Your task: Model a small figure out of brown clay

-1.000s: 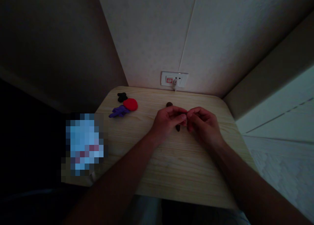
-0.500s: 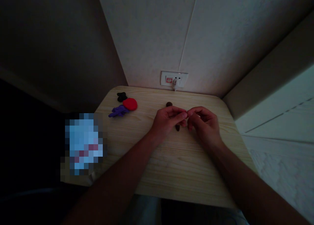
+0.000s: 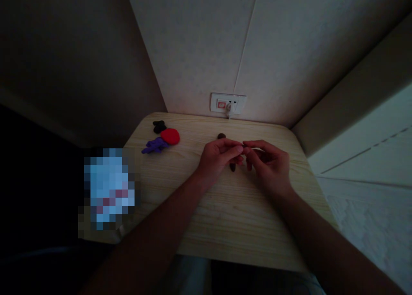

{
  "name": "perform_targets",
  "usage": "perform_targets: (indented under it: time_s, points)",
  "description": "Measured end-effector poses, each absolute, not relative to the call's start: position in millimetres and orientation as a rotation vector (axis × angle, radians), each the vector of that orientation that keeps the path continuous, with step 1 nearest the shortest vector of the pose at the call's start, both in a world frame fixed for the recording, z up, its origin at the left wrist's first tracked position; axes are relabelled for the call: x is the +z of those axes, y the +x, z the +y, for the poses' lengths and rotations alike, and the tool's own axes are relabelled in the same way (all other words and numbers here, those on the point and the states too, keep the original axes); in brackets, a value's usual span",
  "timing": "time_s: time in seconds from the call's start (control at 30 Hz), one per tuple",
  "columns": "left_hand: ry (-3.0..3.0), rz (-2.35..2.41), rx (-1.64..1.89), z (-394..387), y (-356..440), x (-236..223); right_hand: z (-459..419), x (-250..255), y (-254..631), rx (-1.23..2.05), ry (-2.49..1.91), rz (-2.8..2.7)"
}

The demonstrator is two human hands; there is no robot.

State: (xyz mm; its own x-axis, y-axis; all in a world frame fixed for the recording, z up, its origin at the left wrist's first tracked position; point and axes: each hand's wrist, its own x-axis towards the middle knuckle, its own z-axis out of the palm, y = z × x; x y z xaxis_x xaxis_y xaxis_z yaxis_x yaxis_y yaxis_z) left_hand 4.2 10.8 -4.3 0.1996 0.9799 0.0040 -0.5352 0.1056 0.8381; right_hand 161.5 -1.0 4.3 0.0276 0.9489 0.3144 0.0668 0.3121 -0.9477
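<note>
My left hand (image 3: 219, 158) and my right hand (image 3: 268, 164) meet fingertip to fingertip over the middle of a small light wooden table (image 3: 225, 209). Both hands are pinched shut on something tiny between the thumbs and forefingers; it is too small and dim to name. A small dark lump (image 3: 232, 167) lies on the table just under the fingertips. Another dark lump (image 3: 221, 136) sits a little farther back, behind my left hand.
At the table's back left lie a red flattened lump (image 3: 170, 136), a purple piece (image 3: 156, 145) and a black piece (image 3: 159, 126). A wall socket with a plug (image 3: 228, 103) is behind the table. A blurred bluish patch (image 3: 109, 190) sits at the left edge.
My right hand's fingers have shifted slightly, the forefinger stretching out more toward my left thumb. The hands stay together in the same place.
</note>
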Motion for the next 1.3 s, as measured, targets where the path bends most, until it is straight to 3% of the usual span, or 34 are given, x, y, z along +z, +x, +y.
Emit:
perform_targets:
  time_s: [0.47, 0.77, 1.3]
  points:
    - [0.851, 0.691, 1.270, 10.0, 3.0, -4.0, -4.1, 1.1, 165.7, 0.711, -1.079, -1.562]
    - [0.832, 0.710, 1.320, 10.2, 3.0, -1.4, 0.2, 2.9, 164.8, 0.913, -1.037, -1.413]
    - [0.869, 0.657, 1.306, 12.1, 3.2, -4.4, 4.1, -1.5, 164.9, 0.882, -0.929, -1.404]
